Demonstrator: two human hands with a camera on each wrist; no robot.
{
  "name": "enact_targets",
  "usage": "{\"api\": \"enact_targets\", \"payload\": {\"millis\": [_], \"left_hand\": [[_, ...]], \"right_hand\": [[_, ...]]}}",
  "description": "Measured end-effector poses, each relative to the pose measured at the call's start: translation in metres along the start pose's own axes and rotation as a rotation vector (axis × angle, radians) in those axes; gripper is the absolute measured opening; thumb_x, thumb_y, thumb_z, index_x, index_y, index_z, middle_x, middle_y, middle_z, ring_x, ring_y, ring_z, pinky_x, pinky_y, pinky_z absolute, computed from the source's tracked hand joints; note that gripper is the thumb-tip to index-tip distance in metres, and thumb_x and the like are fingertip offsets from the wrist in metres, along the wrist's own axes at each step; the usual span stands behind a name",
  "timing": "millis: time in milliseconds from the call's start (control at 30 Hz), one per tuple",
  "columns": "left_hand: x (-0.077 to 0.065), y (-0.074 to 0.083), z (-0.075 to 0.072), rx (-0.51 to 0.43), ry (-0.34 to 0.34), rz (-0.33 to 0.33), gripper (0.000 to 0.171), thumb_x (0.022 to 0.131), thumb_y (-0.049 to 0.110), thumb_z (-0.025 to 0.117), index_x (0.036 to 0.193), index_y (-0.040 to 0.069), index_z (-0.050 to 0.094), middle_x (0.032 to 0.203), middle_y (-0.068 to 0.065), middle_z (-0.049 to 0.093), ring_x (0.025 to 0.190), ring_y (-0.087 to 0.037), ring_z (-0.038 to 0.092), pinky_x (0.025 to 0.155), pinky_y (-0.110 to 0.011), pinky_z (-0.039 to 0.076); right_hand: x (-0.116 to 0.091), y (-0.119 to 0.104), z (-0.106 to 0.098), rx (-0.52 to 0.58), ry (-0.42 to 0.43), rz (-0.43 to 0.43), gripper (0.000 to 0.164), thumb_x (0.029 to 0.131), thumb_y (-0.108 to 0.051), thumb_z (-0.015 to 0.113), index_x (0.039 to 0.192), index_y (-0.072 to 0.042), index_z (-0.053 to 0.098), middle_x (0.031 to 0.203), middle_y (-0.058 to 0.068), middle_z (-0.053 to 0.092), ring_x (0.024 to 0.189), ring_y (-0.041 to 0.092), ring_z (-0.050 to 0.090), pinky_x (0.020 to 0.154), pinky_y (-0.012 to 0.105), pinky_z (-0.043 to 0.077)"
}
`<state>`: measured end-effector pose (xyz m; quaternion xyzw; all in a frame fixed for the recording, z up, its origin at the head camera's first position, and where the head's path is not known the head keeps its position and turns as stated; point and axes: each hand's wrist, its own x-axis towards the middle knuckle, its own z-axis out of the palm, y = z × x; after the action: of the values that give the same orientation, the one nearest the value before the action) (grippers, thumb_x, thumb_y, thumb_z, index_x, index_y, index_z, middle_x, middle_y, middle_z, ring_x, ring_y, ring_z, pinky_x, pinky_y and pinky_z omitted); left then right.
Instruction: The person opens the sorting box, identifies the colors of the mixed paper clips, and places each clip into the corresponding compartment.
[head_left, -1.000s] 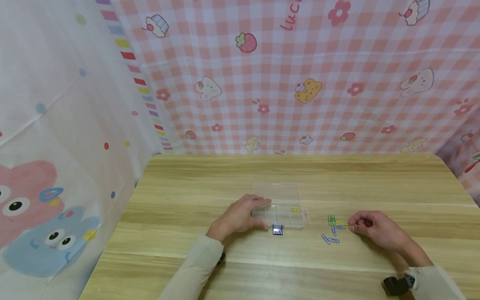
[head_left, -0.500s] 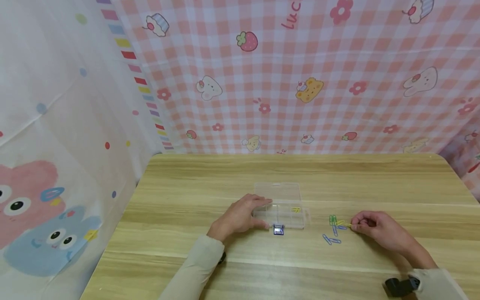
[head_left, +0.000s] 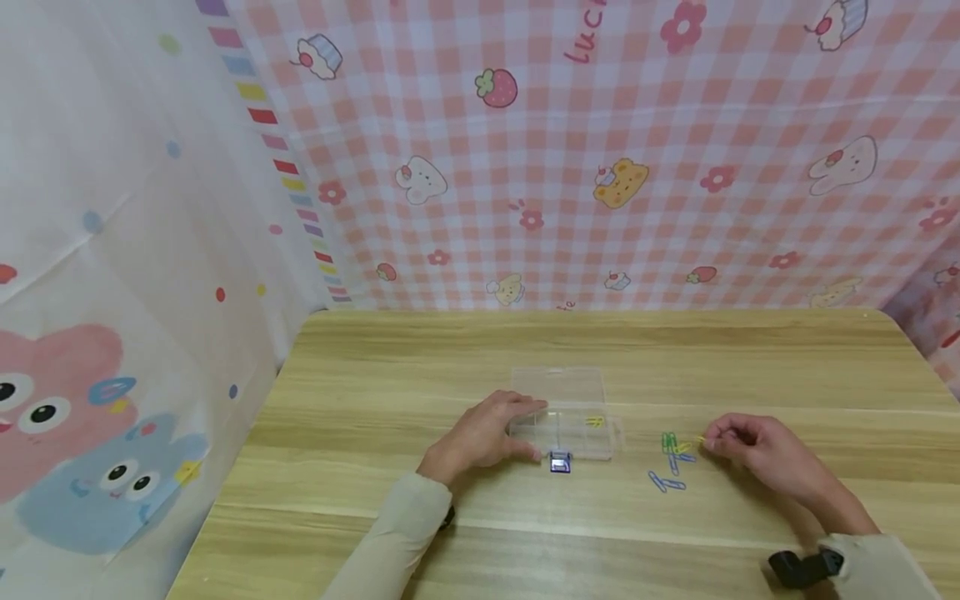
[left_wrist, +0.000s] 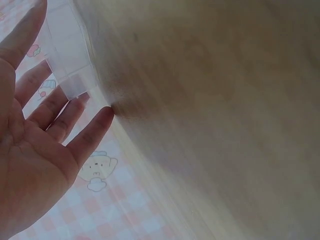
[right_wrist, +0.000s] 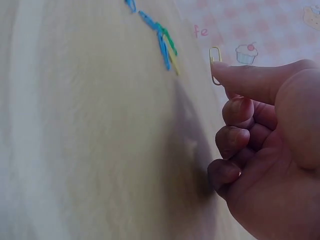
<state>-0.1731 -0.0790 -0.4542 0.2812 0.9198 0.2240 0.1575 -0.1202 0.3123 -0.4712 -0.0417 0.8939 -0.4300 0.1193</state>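
A clear plastic compartment box (head_left: 581, 442) lies on the table with its lid (head_left: 555, 386) laid back. Several yellow paper clips (head_left: 594, 422) sit in its back right compartment. My left hand (head_left: 483, 429) holds the box's left end, thumb at the front edge and index finger across the back. In the left wrist view its other fingers spread beside the box (left_wrist: 70, 47). My right hand (head_left: 757, 446) pinches one yellow paper clip (right_wrist: 215, 52) between thumb and index finger, just above the table. Left of it lie green paper clips (head_left: 669, 442), a yellow one and several blue paper clips (head_left: 667, 482).
The wooden table (head_left: 360, 358) reaches back to a pink checked cloth (head_left: 465, 225). A white printed cloth (head_left: 150, 350) hangs at the left. A blue-purple clasp (head_left: 560, 462) juts out from the box's front edge.
My right hand has lifted slightly and drawn the pinched yellow paper clip up and away from the loose pile. My left hand stays on the box.
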Motion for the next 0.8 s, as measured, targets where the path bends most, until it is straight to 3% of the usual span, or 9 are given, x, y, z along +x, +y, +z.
{"api": "enact_targets", "payload": {"millis": [300,800], "left_hand": [[0.0,0.0,0.002,-0.002,-0.003,0.0,0.07,0.084,0.041,0.077,0.147,0.026,0.049,0.149,-0.003,0.048,0.139,-0.022,0.041,0.113,-0.045,0.037],[-0.001,-0.001,0.0,0.008,0.004,0.008,0.069,0.085,0.041,0.076,0.147,0.026,0.049,0.149,-0.004,0.048,0.139,-0.022,0.041,0.113,-0.043,0.037]], "right_hand": [[0.011,-0.021,0.002,0.023,0.005,-0.086,0.01,0.098,-0.007,0.059,0.099,-0.002,0.067,0.087,0.008,0.062,0.073,0.01,0.05,0.06,0.024,0.044],[0.033,-0.056,0.007,0.031,-0.007,-0.155,0.013,0.1,-0.003,0.054,0.099,-0.002,0.067,0.091,0.009,0.065,0.077,0.01,0.052,0.064,0.023,0.046]]}}
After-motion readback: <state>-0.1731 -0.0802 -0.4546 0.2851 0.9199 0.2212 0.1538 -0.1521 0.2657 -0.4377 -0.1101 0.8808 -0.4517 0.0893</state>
